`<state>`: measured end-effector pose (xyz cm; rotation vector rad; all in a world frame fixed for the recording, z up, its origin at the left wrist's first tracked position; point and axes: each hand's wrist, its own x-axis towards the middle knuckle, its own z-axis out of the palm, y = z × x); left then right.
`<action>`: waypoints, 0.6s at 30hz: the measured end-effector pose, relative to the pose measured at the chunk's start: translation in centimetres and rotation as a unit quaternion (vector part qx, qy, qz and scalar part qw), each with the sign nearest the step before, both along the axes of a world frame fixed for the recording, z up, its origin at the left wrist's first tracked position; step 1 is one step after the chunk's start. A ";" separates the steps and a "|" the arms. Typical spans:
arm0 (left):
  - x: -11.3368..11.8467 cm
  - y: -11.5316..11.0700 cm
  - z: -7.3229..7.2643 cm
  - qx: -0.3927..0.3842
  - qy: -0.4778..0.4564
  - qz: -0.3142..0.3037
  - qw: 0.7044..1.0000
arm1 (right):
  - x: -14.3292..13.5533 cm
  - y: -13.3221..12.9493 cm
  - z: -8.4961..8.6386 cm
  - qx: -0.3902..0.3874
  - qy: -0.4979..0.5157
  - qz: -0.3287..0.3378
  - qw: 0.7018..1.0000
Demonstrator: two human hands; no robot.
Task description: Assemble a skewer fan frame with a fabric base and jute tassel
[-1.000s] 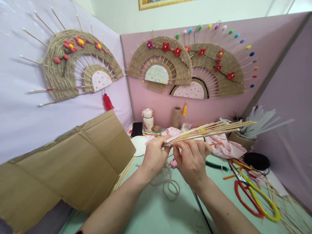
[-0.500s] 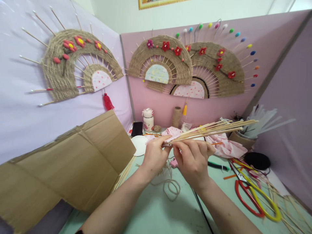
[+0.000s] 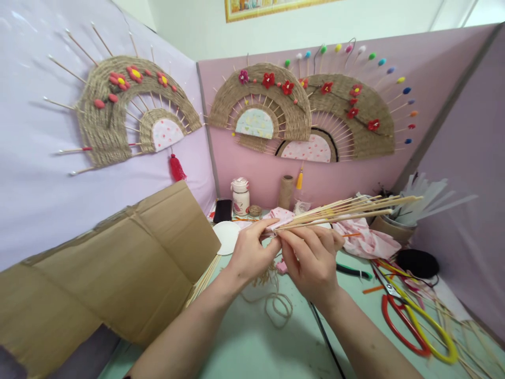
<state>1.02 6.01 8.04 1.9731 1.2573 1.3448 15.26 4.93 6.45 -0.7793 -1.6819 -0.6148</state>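
In the head view my left hand [image 3: 250, 252] is closed on a piece of pink fabric [image 3: 281, 215] with dots, at the base of a bundle of thin wooden sticks [image 3: 347, 208]. The sticks fan out to the right from that fabric-covered piece. My right hand [image 3: 313, 258] pinches the lower end of one stick against the edge of the piece, close to my left fingertips. Both hands are above the green table. Below them a loose length of twine [image 3: 278, 305] lies curled on the tabletop.
A large cardboard sheet [image 3: 114, 268] leans at the left. Scissors [image 3: 406, 310] with red and yellow handles lie at the right, near scattered sticks and a black disc [image 3: 417, 262]. A bottle [image 3: 240, 197], a cardboard tube [image 3: 286, 192] and a phone [image 3: 223, 210] stand or lie at the back.
Both hands stay in nearly the same place, with the right fingers shifted slightly at the stick's end. The camera view has tilted up a little.
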 end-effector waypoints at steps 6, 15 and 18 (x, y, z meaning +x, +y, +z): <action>-0.3 -0.3 0.1 0.004 -0.020 -0.043 0.999 | 0.1 -0.3 0.3 -0.014 0.006 0.015 1.000; -0.8 0.1 -0.4 -0.042 -0.119 -0.102 0.987 | 0.6 -0.5 0.1 -0.010 0.091 0.133 0.987; -1.2 0.2 -0.5 -0.065 -0.167 -0.119 0.977 | 0.9 -1.0 0.5 -0.012 0.192 0.162 0.968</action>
